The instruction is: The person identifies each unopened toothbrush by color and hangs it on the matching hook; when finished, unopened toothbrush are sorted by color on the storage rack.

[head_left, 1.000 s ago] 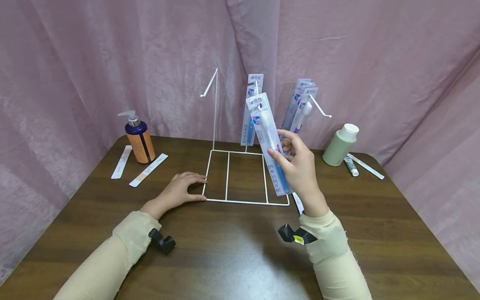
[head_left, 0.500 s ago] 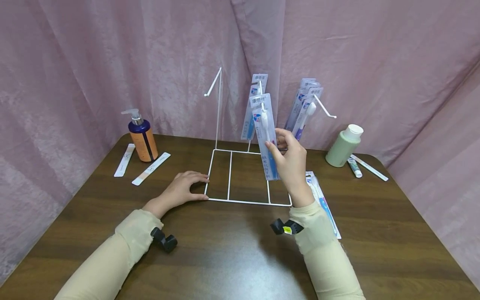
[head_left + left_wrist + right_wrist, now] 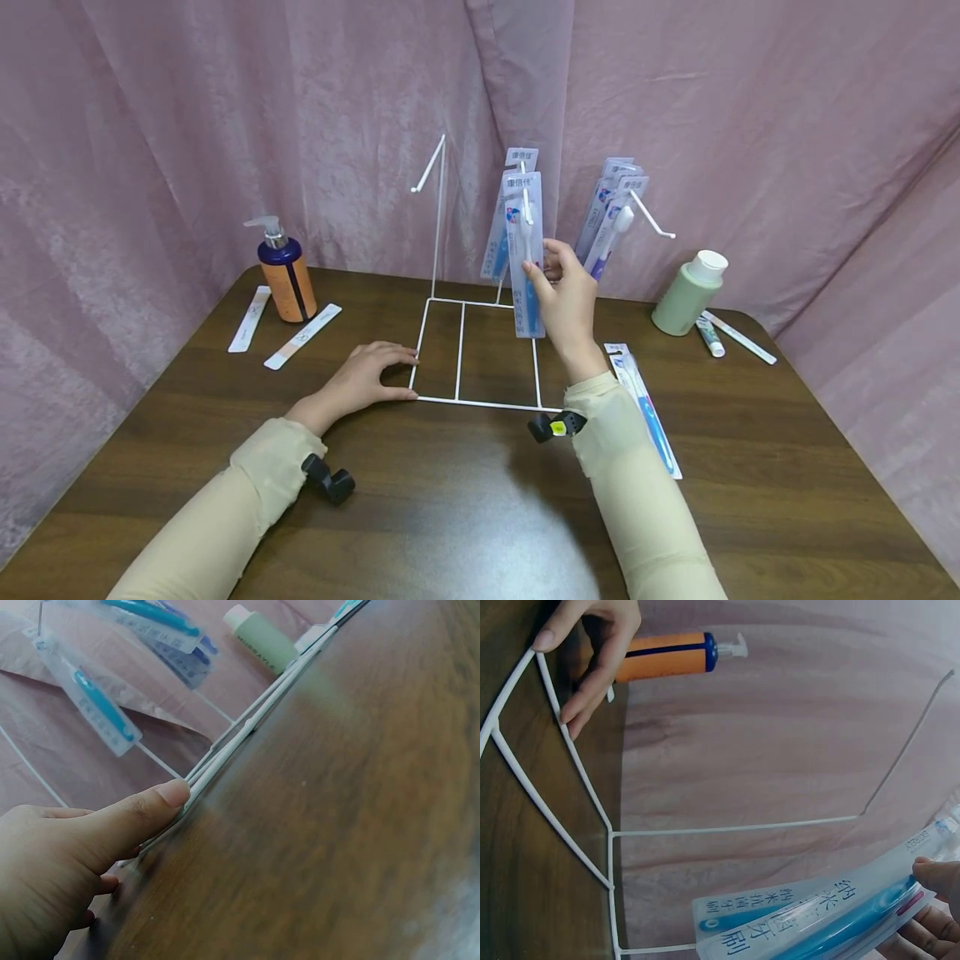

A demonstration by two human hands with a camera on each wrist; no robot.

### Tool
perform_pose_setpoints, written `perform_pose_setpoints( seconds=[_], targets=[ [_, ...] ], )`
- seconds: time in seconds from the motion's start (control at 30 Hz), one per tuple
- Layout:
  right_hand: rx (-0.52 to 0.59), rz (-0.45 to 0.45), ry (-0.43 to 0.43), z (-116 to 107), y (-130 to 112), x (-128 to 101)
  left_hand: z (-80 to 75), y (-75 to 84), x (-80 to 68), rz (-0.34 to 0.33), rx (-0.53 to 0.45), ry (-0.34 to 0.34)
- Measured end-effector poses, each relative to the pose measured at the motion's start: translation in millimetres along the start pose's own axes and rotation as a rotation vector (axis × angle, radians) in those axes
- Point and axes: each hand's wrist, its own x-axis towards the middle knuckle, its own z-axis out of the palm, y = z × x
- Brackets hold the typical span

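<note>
- Head view: right hand [image 3: 567, 304] raised over the white wire rack [image 3: 480, 350], fingers pinching a packaged toothbrush [image 3: 525, 258] about mid-length, pack upright, its top at the rack's middle hook, right in front of another pack hanging there.
- Head view: left hand [image 3: 360, 383] flat on the desk [image 3: 465, 500], fingers loosely spread and lying against the front-left corner of the rack's base.
- Only the head view gives the full layout: more toothbrush packs [image 3: 611, 221] hang on the right hook, the left hook is bare, a spare pack [image 3: 645, 408] lies flat on the desk by the right forearm. Orange pump bottle [image 3: 281, 275] and two white strips [image 3: 300, 337] at the left, green bottle [image 3: 686, 292] and a small tube [image 3: 707, 335] at the right, pink curtain [image 3: 225, 125] behind.
- Left wrist view: close-up of the left thumb lying straight along the base wire [image 3: 247, 727], touching it; other fingers tucked underneath, hard to read. Hanging packs and green bottle blurred behind.
- Right wrist view: underside of the held pack with blue print, fingertips [image 3: 937, 877] at its edge; across the base, the left hand's fingers rest on the wire, pump bottle behind them. Hooks cut off here, so whether the pack is on the hook cannot be told from this view.
</note>
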Motion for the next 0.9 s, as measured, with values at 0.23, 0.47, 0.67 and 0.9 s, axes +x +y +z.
perform_pose_setpoints(
  seconds=[0.23,0.47,0.67,0.9],
  targets=[
    [-0.018,0.03,-0.006,9,5,12,0.0,-0.7,-0.5,0.01,0.011,0.004],
    [-0.03,0.055,-0.005,16,9,23,0.4,-1.7,-1.0,0.014,0.003,0.01],
    [-0.064,0.065,-0.002,22,12,32,-0.4,-2.1,-0.9,0.013,0.011,0.017],
    [-0.085,0.047,-0.015,27,16,38,0.3,-0.9,-0.5,0.025,0.014,0.015]
  ],
)
